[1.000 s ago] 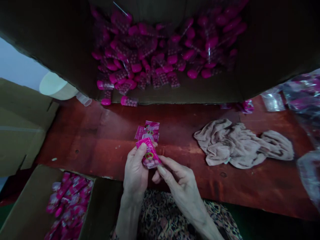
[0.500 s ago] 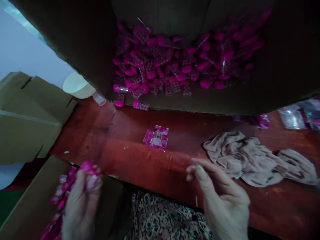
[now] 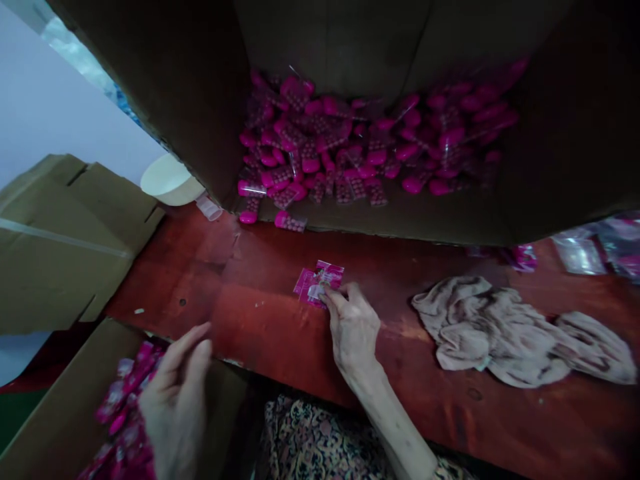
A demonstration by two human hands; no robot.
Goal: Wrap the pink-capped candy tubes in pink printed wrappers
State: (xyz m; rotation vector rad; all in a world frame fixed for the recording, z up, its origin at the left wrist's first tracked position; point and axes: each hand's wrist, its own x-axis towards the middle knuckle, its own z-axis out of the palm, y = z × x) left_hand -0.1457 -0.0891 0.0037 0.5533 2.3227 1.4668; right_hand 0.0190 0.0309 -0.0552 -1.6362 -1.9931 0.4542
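My right hand [image 3: 354, 327] reaches over the red table [image 3: 270, 333], its thumb and fingers pressed together on the lower right part of some pink printed cards [image 3: 306, 285]. These cards lie flat and overlap. At the lower left, my left hand [image 3: 176, 393] has its thumb and fingers apart, with nothing between them. It is over an open cardboard box [image 3: 65, 407] that holds pink wrapped packets [image 3: 131, 393].
A large carton [image 3: 400, 223] on its side holds many small clear tubes with pink caps [image 3: 310, 160]. A crumpled cloth [image 3: 500, 333] lies at right, near clear bags [image 3: 579, 253]. A white bowl [image 3: 173, 183] and folded cardboard [image 3: 70, 247] are at left.
My right hand has moved left and forward onto the cards, and its fingers have closed there. The pink packet has left my left hand, which has opened. The view has shifted slightly.
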